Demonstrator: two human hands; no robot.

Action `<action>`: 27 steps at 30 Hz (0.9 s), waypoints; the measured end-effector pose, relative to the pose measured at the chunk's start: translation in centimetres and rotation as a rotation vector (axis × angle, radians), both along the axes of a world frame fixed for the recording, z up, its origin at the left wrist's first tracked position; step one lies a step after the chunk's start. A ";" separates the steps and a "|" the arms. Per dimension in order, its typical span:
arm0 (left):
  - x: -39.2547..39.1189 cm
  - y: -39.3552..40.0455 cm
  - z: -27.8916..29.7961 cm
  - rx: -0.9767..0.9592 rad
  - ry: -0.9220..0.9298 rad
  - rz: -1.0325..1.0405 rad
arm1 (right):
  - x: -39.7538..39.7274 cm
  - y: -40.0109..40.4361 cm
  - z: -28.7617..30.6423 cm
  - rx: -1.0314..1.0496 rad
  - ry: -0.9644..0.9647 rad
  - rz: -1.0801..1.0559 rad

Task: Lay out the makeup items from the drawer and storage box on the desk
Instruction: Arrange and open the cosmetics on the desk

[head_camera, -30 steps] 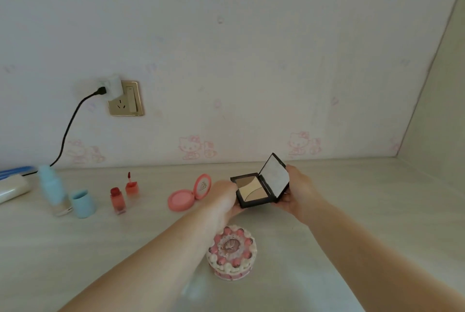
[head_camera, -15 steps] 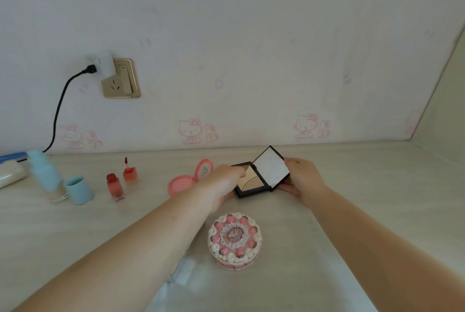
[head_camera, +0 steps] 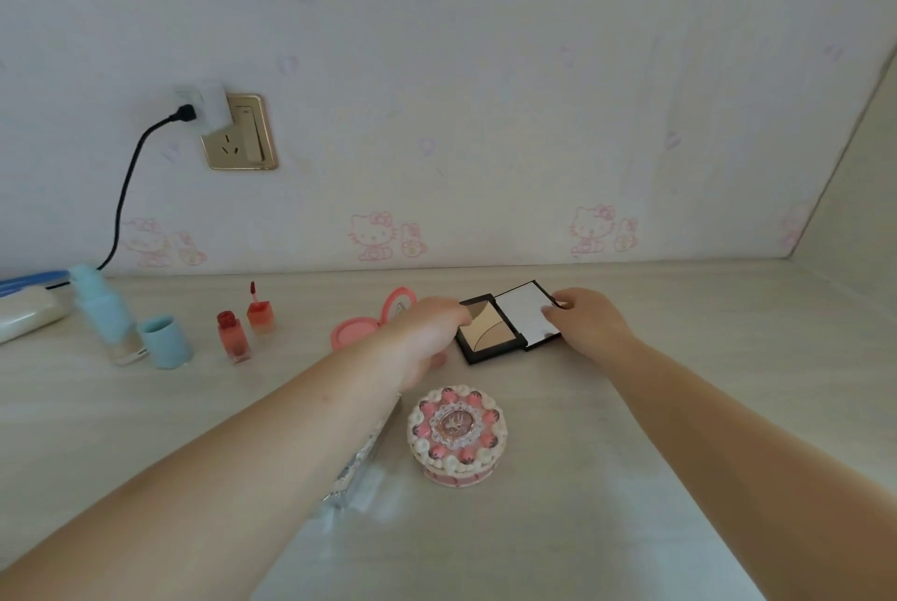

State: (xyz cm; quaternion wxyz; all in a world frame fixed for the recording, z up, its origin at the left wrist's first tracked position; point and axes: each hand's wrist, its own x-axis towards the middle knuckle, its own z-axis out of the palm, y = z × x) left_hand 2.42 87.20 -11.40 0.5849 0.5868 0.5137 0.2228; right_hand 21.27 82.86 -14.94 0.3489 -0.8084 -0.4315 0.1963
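Pale desk (head_camera: pixel 679 406), centre frame: open compact (head_camera: pixel 505 326) lying flat, left hand (head_camera: pixel 427 333) gripping its base, right hand (head_camera: pixel 582 321) pinching the mirrored lid; risk of sliding into the pink blush (head_camera: pixel 354 331) just left.

Soft, even daylight is filling the scene; no distinct source is showing. Shadows under the cake-shaped box (head_camera: pixel 457 436) are staying faint and diffuse. The compact's mirror (head_camera: pixel 526 314) is glaring white. Wide-angle distortion is bending the desk (head_camera: pixel 679 406) edge and wall corner. The blue bottle (head_camera: pixel 104 314) and near forearms are appearing blurred. Overall contrast is reading low and hazy.
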 end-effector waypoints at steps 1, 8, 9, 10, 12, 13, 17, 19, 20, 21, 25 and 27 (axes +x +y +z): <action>-0.5 0.0 0.2 0.019 0.001 0.004 | 0.1 0.0 -0.1 -0.018 -0.024 0.009; -6.4 -0.1 1.5 0.048 -0.018 -0.033 | -0.5 -1.3 0.8 -0.041 -0.108 -0.009; -7.4 -0.1 1.5 0.055 -0.010 -0.024 | -0.8 -1.5 1.0 -0.020 -0.150 -0.007; -8.4 -0.2 1.6 0.070 0.009 -0.017 | -1.3 -1.7 1.4 0.009 -0.206 0.009; -10.1 -0.5 1.6 0.106 0.062 -0.030 | -2.9 -2.2 2.3 0.068 -0.293 0.077; -10.9 -0.7 1.5 0.128 0.093 -0.046 | -3.9 -2.3 2.7 0.090 -0.323 0.123; -13.4 -2.3 1.1 0.300 0.233 -0.063 | -9.3 -3.4 4.9 0.099 -0.446 0.354; -14.3 -3.1 0.5 0.406 0.323 -0.092 | -11.9 -4.1 5.4 0.101 -0.539 0.486; -14.6 -3.5 0.2 0.444 0.363 -0.116 | -13.0 -4.3 5.4 0.092 -0.604 0.564; -15.0 -3.9 -0.1 0.467 0.399 -0.142 | -14.0 -4.4 5.2 0.071 -0.669 0.646; -15.8 -5.7 -1.4 0.490 0.514 -0.291 | -16.5 -4.3 4.2 -0.044 -0.827 0.872; -15.8 -6.3 -2.8 0.597 0.629 -0.384 | -17.6 -3.9 3.4 -0.132 -0.836 0.928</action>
